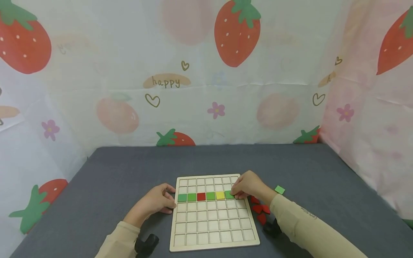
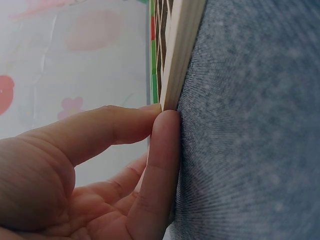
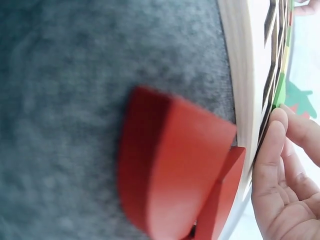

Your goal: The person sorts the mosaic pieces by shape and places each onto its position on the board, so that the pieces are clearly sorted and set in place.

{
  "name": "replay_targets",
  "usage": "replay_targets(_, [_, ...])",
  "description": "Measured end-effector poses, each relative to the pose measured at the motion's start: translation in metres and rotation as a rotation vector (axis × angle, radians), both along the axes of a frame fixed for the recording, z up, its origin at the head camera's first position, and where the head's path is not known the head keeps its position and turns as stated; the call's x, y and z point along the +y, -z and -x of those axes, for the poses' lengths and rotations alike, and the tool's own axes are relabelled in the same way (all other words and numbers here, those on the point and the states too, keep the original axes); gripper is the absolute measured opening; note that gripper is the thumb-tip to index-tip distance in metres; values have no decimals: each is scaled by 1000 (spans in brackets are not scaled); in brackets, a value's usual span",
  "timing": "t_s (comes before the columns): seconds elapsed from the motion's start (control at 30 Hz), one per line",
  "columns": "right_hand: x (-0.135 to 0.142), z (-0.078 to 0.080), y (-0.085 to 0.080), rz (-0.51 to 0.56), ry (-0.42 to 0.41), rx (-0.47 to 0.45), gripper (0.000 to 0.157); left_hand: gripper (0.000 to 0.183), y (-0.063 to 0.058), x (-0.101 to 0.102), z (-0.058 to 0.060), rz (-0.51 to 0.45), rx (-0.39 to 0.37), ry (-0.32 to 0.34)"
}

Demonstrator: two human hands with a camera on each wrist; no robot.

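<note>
A pale wooden grid board (image 1: 203,227) lies flat on the dark cloth. Across its third row from the far edge runs a line of coloured square tiles: green ones, a red tile (image 1: 201,196) and a yellow tile (image 1: 220,195). My right hand (image 1: 250,184) pinches a green tile (image 1: 228,194) at the right end of that line, thumb and fingertip together on its edge in the right wrist view. The row's last cell is hidden under this hand. At the board's left edge, my left hand (image 1: 155,200) grips the wooden rim (image 2: 181,55) between thumb and finger.
Several red pieces (image 1: 262,218) lie close along the board's right side, partly under the right forearm. Beyond that wrist is a loose green tile (image 1: 280,189). Strawberry-print cloth (image 1: 200,118) hangs behind the table and on both sides.
</note>
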State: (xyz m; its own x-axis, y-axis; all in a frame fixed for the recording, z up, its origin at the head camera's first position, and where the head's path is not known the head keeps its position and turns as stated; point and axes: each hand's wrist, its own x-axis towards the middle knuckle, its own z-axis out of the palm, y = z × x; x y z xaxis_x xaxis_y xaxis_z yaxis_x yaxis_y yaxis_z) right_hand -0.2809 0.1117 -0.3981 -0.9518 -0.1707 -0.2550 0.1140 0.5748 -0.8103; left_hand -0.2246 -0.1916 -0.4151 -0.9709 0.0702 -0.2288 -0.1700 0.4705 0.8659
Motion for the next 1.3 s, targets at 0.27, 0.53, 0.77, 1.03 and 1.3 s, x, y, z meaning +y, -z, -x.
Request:
replay_targets(0.27, [-2, -1, 1, -12, 17, 7, 6, 46, 0, 1, -1, 1, -2, -6])
replay_targets(0.53, [-1, -1, 3, -20, 20, 21, 6, 46, 0, 2, 0, 8, 3, -5])
replay_targets(0.77, [8, -1, -4, -15, -13, 58, 7, 46, 1, 0, 0, 2, 6, -1])
replay_targets(1.03, [46, -4, -23, 49, 10, 65, 23, 45, 2, 1, 1, 1, 5, -3])
replay_targets(1.3, [90, -7, -27, 12, 14, 79, 37, 46, 1, 1, 0, 3, 4, 9])
